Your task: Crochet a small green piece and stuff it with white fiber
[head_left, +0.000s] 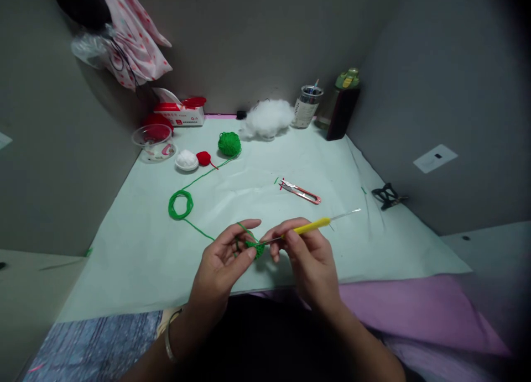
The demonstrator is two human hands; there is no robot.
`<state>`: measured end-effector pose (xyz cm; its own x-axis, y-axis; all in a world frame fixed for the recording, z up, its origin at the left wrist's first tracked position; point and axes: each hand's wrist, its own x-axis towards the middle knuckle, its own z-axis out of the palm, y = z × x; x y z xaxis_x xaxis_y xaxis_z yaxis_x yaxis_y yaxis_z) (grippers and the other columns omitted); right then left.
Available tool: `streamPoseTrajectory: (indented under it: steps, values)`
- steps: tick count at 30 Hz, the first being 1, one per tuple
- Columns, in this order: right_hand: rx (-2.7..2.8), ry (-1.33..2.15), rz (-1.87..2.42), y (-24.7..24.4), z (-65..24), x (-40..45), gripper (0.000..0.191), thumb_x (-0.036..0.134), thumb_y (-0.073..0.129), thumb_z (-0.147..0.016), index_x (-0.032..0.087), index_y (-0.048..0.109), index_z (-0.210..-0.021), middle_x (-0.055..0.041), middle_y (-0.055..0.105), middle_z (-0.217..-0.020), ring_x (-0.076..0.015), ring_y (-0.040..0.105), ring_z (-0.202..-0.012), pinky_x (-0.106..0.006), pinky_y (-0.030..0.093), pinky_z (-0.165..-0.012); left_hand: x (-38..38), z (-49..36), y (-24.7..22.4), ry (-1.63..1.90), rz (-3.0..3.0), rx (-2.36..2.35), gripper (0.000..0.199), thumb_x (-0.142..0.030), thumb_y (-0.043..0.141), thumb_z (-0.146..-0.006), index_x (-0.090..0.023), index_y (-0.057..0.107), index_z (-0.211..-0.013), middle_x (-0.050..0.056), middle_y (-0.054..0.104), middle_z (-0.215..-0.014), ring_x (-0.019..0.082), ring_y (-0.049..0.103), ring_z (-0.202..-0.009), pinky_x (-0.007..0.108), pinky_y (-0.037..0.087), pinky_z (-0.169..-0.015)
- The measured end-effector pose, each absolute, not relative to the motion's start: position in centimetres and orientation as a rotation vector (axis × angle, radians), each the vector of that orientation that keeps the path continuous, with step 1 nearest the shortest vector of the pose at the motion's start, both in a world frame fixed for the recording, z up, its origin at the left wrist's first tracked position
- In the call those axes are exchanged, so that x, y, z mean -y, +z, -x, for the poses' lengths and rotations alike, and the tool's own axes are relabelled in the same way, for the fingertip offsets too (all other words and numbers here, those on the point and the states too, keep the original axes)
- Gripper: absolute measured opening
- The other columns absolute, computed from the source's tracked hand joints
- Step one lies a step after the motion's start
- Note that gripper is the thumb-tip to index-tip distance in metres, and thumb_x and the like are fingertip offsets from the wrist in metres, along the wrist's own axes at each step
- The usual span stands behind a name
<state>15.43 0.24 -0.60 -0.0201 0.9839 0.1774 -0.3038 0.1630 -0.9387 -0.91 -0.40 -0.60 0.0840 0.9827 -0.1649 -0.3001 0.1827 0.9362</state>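
Head view, mid-stitch by the look: left hand (224,263) pinched the green piece (259,250) over the surface (136,260), right hand (313,257) held the yellow hook (312,226) to it, and the next loop probably wanted taut yarn (171,206).

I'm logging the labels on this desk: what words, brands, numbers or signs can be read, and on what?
No text reads clearly enough to quote.
Red-and-white box: red print and marks on its front, too small to read.
Pencil cup: print on its pale label, too blurred.
Clear plastic tub: colored printing, unreadable.
Yellow-handled crochet hook: no lettering visible.
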Motion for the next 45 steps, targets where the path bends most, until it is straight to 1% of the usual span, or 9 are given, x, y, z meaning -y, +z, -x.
streamPoseTrajectory:
  steps: [8,12,17,21,25,32,35,39,45]
  values:
    - [1.809,0.473,0.795,-0.9,-15.8,0.7,0.030,0.010,0.056,-0.100,0.023,0.070,-0.123,-0.0095,0.079,-0.105,-0.0212,0.074,-0.093,-0.037,0.063,-0.079,0.9,0.5,-0.7,1.260,-0.979,-1.157,0.038,-0.021,0.081,-0.083,-0.024,0.077,-0.122,0.000,0.064,-0.086,0.012,0.058,-0.081,0.021,0.049,-0.080]
    - [1.951,0.159,0.840,-1.6,-16.0,0.7,0.036,0.014,0.067,-0.095,0.031,0.073,-0.127,-0.0089,0.079,-0.111,-0.0244,0.076,-0.099,-0.038,0.065,-0.081,0.9,0.1,-0.4,1.210,-0.696,-0.977,0.056,-0.024,0.085,-0.079,-0.025,0.071,-0.133,-0.002,0.063,-0.083,0.007,0.051,-0.065,0.017,0.046,-0.062]
    - [1.558,0.598,0.859,-1.4,-15.9,0.8,0.028,0.014,0.061,-0.100,0.029,0.076,-0.118,-0.0073,0.077,-0.102,-0.0208,0.072,-0.088,-0.037,0.063,-0.074,0.0,0.9,-0.1,1.048,-0.391,-0.770,0.042,-0.020,0.088,-0.075,-0.021,0.079,-0.116,-0.005,0.058,-0.079,-0.002,0.029,-0.047,0.015,0.042,-0.050]
    - [1.259,1.003,0.781,-0.8,-15.3,0.3,0.020,0.020,0.059,-0.103,0.027,0.078,-0.104,-0.0040,0.075,-0.094,-0.0145,0.067,-0.072,-0.029,0.057,-0.063,0.0,1.0,-0.1,1.147,-0.561,-0.799,0.038,-0.022,0.089,-0.076,-0.024,0.081,-0.114,-0.002,0.064,-0.087,0.003,0.047,-0.056,0.019,0.051,-0.060]
    - [1.367,0.910,0.823,-0.8,-14.9,0.1,0.019,0.017,0.063,-0.101,0.027,0.079,-0.106,-0.0044,0.077,-0.097,-0.0183,0.072,-0.091,-0.033,0.061,-0.076,0.5,0.6,-0.4,1.139,-0.737,-0.858,0.045,-0.027,0.087,-0.080,-0.025,0.078,-0.124,0.001,0.066,-0.087,0.014,0.062,-0.086,0.024,0.053,-0.082]
    - [1.769,0.431,0.858,-1.1,-15.5,1.0,0.041,0.009,0.069,-0.094,0.030,0.075,-0.128,-0.0088,0.078,-0.115,-0.0237,0.074,-0.102,-0.039,0.063,-0.084,0.2,0.4,-0.7,1.111,-0.466,-0.797,0.048,-0.026,0.088,-0.079,-0.020,0.078,-0.126,0.003,0.069,-0.091,0.009,0.059,-0.075,0.019,0.053,-0.073]
    - [1.560,0.579,0.863,-1.0,-15.8,0.7,0.035,0.008,0.065,-0.096,0.030,0.078,-0.120,-0.0061,0.079,-0.104,-0.0201,0.073,-0.093,-0.035,0.061,-0.078,-0.2,0.7,-0.5,1.041,-0.337,-0.729,0.042,-0.023,0.089,-0.077,-0.014,0.081,-0.118,0.003,0.066,-0.085,0.005,0.053,-0.064,0.016,0.052,-0.062]
    - [1.205,1.023,0.814,-1.0,-15.4,0.0,0.020,0.019,0.064,-0.101,0.029,0.081,-0.102,-0.0018,0.076,-0.094,-0.0114,0.064,-0.068,-0.026,0.054,-0.062,-0.3,0.8,-0.4,1.120,-0.368,-0.730,0.033,-0.020,0.090,-0.075,-0.017,0.083,-0.107,0.002,0.067,-0.084,0.006,0.059,-0.068,0.014,0.053,-0.062]
    - [1.189,1.167,0.807,-1.4,-14.9,-0.3,0.013,0.028,0.071,-0.098,0.030,0.083,-0.100,-0.0018,0.078,-0.095,-0.0114,0.065,-0.077,-0.023,0.053,-0.067,0.2,0.3,-0.5,1.093,-0.570,-0.770,0.031,-0.023,0.089,-0.078,-0.021,0.083,-0.108,0.004,0.074,-0.089,0.011,0.065,-0.077,0.018,0.056,-0.067]
